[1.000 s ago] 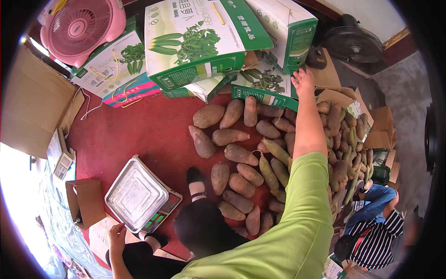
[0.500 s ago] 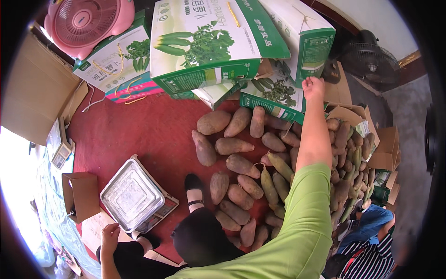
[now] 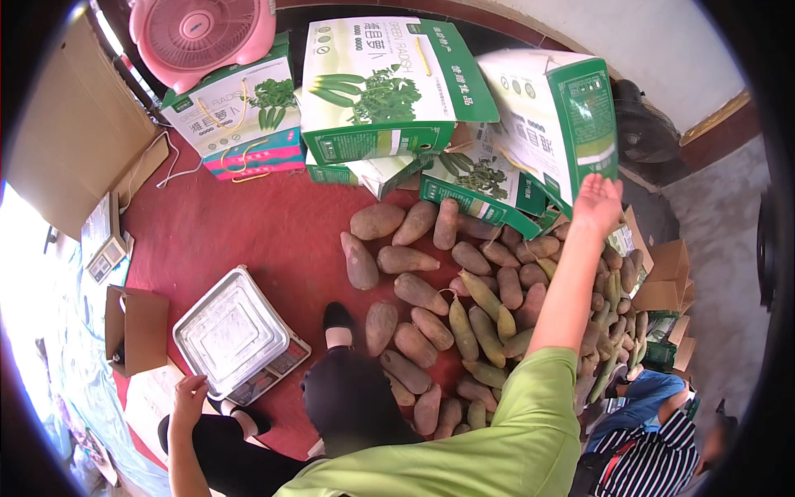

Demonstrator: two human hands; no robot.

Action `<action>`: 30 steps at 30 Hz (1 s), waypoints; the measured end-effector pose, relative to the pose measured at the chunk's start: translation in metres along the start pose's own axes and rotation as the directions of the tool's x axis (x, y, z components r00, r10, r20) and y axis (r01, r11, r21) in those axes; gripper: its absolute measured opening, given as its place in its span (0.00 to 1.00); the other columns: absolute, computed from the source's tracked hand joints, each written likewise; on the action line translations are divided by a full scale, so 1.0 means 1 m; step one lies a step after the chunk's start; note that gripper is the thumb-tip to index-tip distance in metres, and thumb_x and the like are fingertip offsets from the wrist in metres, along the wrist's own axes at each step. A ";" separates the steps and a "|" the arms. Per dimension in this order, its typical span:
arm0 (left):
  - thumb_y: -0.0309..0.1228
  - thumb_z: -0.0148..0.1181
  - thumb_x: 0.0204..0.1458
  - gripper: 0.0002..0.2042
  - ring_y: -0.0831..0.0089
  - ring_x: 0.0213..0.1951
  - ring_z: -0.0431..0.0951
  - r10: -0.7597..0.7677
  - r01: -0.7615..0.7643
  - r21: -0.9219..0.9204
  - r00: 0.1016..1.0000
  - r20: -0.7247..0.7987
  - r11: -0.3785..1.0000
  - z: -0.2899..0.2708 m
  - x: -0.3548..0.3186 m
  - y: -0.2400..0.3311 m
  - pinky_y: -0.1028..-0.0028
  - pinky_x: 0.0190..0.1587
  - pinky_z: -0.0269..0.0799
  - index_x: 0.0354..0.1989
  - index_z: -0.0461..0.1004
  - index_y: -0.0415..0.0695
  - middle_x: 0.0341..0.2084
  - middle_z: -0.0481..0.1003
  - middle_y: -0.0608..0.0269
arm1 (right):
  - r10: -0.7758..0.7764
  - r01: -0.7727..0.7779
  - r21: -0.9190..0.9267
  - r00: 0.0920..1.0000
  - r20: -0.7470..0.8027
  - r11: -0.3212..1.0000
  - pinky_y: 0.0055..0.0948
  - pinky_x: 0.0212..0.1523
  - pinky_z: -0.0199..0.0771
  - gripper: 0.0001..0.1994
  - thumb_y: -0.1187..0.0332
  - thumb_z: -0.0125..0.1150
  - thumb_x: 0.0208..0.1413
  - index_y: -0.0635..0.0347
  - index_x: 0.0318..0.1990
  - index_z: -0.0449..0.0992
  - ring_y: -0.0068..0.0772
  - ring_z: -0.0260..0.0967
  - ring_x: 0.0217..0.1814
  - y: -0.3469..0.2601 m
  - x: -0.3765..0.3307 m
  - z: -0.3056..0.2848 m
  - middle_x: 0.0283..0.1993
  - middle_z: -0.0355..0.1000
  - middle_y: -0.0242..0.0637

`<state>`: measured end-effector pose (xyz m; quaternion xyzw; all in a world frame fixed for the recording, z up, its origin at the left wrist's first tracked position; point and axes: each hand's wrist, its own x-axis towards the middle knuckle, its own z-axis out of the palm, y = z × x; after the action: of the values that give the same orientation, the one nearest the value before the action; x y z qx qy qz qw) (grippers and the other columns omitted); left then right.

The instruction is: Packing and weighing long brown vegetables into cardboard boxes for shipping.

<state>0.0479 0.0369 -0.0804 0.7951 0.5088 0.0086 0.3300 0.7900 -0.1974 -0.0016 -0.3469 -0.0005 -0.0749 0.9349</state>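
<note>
At the far right of the pile, my right hand (image 3: 598, 203) grips the lower edge of a white and green carton (image 3: 551, 116), which is tilted. The fingers are partly hidden by the carton's edge. Beneath it lies another green carton (image 3: 480, 186), partly covered. My left hand (image 3: 190, 400) is above my left leg, beside the near corner of a metal-topped scale (image 3: 234, 323). Its fingers are loosely bent and nothing shows in them. Many brown and green radishes (image 3: 422, 294) lie on the red floor under and beside my right arm.
More radish cartons (image 3: 373, 91) stand at the back, with a pink fan (image 3: 199, 33) on one. A black fan (image 3: 646, 124) stands at the far right. A small brown box (image 3: 137, 330) is left of the scale. Another person in a striped shirt (image 3: 650, 455) is at lower right.
My right hand has moved right and slightly nearer, and the carton has shifted and turned with it, uncovering more of the lower carton. The left hand stays near the scale.
</note>
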 end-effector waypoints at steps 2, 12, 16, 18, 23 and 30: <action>0.21 0.58 0.42 0.10 0.63 0.29 0.77 0.029 -0.029 -0.011 0.999 -0.018 1.000 0.000 -0.004 -0.001 0.71 0.34 0.71 0.35 0.76 0.33 0.26 0.75 0.51 | -0.058 0.063 -0.116 0.997 0.050 0.991 0.31 0.45 0.67 0.31 0.81 0.49 0.52 0.60 0.64 0.48 0.30 0.61 0.39 -0.040 -0.021 0.005 0.41 0.61 0.37; 0.23 0.57 0.43 0.10 0.58 0.32 0.75 0.100 -0.098 0.034 0.992 -0.081 0.995 -0.018 -0.031 0.011 0.68 0.36 0.69 0.35 0.76 0.35 0.27 0.75 0.50 | -0.137 0.310 -0.417 0.908 0.395 0.855 0.24 0.40 0.63 0.28 0.75 0.56 0.52 0.63 0.61 0.58 0.20 0.63 0.37 -0.191 -0.113 0.038 0.38 0.67 0.31; 0.23 0.58 0.43 0.10 0.57 0.32 0.75 0.156 -0.152 0.040 0.982 -0.107 0.988 -0.019 -0.040 0.006 0.67 0.36 0.69 0.35 0.76 0.35 0.28 0.75 0.50 | -0.068 0.393 -0.628 0.877 0.476 0.672 0.19 0.39 0.62 0.25 0.76 0.57 0.51 0.60 0.58 0.62 0.17 0.62 0.35 -0.227 -0.142 0.064 0.38 0.67 0.29; 0.23 0.58 0.43 0.10 0.57 0.32 0.75 0.167 -0.166 0.021 0.979 -0.114 0.986 -0.020 -0.044 0.004 0.67 0.36 0.69 0.35 0.76 0.36 0.28 0.75 0.51 | -0.016 0.418 -0.724 0.871 0.491 0.549 0.18 0.39 0.62 0.24 0.77 0.56 0.50 0.59 0.57 0.63 0.16 0.62 0.35 -0.233 -0.157 0.072 0.39 0.68 0.28; 0.24 0.58 0.44 0.10 0.58 0.32 0.75 0.158 -0.156 0.026 0.978 -0.134 0.987 -0.027 -0.059 0.006 0.67 0.35 0.69 0.36 0.76 0.38 0.28 0.74 0.53 | 0.187 0.486 -0.761 0.776 0.602 0.431 0.16 0.36 0.60 0.22 0.84 0.51 0.44 0.58 0.50 0.64 0.15 0.58 0.33 -0.213 -0.185 0.080 0.37 0.65 0.28; 0.24 0.58 0.44 0.10 0.58 0.31 0.75 0.199 -0.203 -0.003 0.961 -0.190 0.979 -0.030 -0.074 0.000 0.67 0.35 0.70 0.36 0.75 0.38 0.27 0.73 0.52 | 0.281 0.573 -0.624 0.576 0.768 0.532 0.12 0.30 0.58 0.18 0.85 0.47 0.46 0.60 0.46 0.64 0.11 0.55 0.30 -0.214 -0.268 0.139 0.37 0.60 0.25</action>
<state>0.0023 -0.0078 -0.0335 0.8343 0.4545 0.1232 0.2866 0.5020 -0.2297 0.2284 -0.7372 -0.4196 0.0089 0.5296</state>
